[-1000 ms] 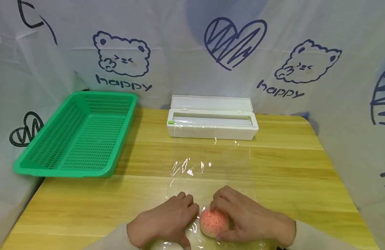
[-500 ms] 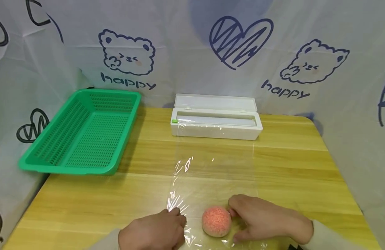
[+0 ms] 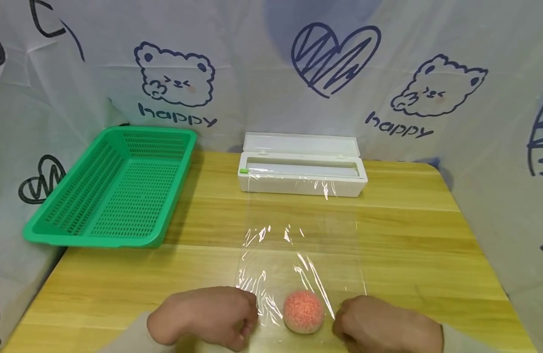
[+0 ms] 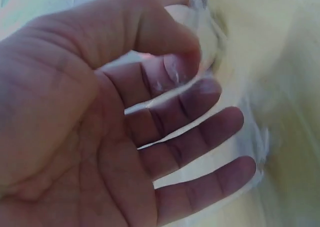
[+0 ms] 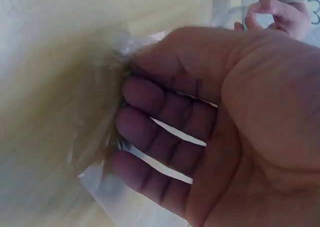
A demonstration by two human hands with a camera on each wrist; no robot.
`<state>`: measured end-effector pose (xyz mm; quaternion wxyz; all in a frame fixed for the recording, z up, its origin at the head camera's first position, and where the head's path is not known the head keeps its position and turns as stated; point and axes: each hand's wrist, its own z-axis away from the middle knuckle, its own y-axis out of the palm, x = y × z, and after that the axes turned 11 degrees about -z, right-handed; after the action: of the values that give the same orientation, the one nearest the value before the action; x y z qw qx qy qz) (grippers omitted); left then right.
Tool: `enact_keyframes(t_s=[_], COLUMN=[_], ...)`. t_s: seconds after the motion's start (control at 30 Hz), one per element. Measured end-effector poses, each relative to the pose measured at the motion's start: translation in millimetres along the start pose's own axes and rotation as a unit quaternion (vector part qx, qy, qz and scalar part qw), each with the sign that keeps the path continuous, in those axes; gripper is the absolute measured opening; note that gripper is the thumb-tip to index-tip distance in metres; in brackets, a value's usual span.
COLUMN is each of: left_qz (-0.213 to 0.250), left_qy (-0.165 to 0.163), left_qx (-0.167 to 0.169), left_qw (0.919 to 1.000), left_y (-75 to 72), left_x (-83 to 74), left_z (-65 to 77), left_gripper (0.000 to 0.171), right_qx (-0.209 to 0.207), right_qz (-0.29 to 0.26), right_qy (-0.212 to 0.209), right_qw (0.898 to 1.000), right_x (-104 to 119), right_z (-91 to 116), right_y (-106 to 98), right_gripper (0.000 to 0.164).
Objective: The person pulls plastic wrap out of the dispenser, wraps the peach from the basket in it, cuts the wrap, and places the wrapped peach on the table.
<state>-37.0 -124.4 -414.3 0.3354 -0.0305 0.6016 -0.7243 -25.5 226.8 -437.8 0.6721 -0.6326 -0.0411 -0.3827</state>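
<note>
1. Your left hand (image 3: 207, 314) pinches the left edge of clear, wrinkled film (image 3: 271, 260); your right hand (image 3: 388, 324) pinches its right edge.
2. Grainy, round pink ball (image 3: 304, 312): between your hands, narrow gap each side.
3. Film reaches white box (image 3: 301, 158).

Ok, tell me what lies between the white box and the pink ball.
Clear film, with the wooden table visible through it; the head view shows this.
</note>
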Motion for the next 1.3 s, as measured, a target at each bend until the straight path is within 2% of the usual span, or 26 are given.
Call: enact_keyframes(t_s=[0.1, 0.17, 0.27, 0.4, 0.7, 0.8, 0.87, 0.93, 1.03, 1.13, 1.17, 1.2, 1.3], left_qz=[0.021, 0.036, 0.06, 0.078, 0.068, 0.047, 0.02, -0.028, -0.122, -0.191, -0.2, -0.197, -0.153], left_qy=[0.019, 0.031, 0.034, 0.015, -0.026, -0.042, -0.031, -0.004, 0.04, 0.047, 0.046, 0.042, 0.038], left_qx=[-0.009, -0.018, -0.03, -0.042, -0.067, -0.09, -0.116, -0.145, -0.175, -0.179, -0.179, -0.174, -0.16], left_qw=[0.9995, 0.9987, 0.9972, 0.996, 0.9951, 0.994, 0.9926, 0.989, 0.9762, 0.9641, 0.9623, 0.9639, 0.9744], left_y=[-3.4, -5.3, -6.6, -7.1, -9.1, -11.3, -11.8, -10.1, -2.0, 8.8, 12.0, 14.2, 14.2], left_x=[5.5, 10.1, 17.3, 24.4, 28.8, 22.0, 10.9, -4.1, -23.7, -31.7, -31.9, -31.3, -26.0], left_z=[1.7, 2.6, 3.7, 3.3, -2.1, -5.3, -11.6, -22.1, -43.7, -61.9, -66.3, -69.6, -75.1], left_gripper=[0.019, 0.019, 0.018, 0.019, 0.015, 0.014, 0.028, 0.048, 0.079, 0.098, 0.096, 0.093, 0.081], right_qx=[0.012, 0.019, 0.021, 0.014, -0.003, 0.0, 0.001, 0.001, 0.0, 0.001, 0.001, 0.002, 0.01], right_qz=[-0.031, -0.056, -0.076, -0.097, -0.152, -0.161, -0.164, -0.163, -0.159, -0.158, -0.159, -0.159, -0.17], right_qy=[0.0, 0.014, 0.029, 0.054, 0.104, 0.108, 0.106, 0.105, 0.103, 0.102, 0.102, 0.101, 0.103], right_qw=[0.999, 0.998, 0.996, 0.994, 0.983, 0.981, 0.981, 0.981, 0.982, 0.982, 0.982, 0.982, 0.98], right_x=[-2.8, -4.8, -8.1, -11.7, -20.2, -21.8, -22.3, -22.7, -23.3, -23.9, -24.2, -24.8, -28.1], right_z=[1.5, 2.9, 3.1, 2.2, -1.2, -1.7, -1.6, -1.2, -0.5, -0.8, -0.9, -1.1, -1.4], right_y=[-8.9, -16.5, -27.1, -36.4, -40.6, -40.3, -40.0, -39.9, -39.9, -39.8, -40.0, -40.3, -42.7], right_gripper=[0.035, 0.034, 0.033, 0.03, 0.026, 0.026, 0.026, 0.027, 0.027, 0.026, 0.026, 0.025, 0.025])
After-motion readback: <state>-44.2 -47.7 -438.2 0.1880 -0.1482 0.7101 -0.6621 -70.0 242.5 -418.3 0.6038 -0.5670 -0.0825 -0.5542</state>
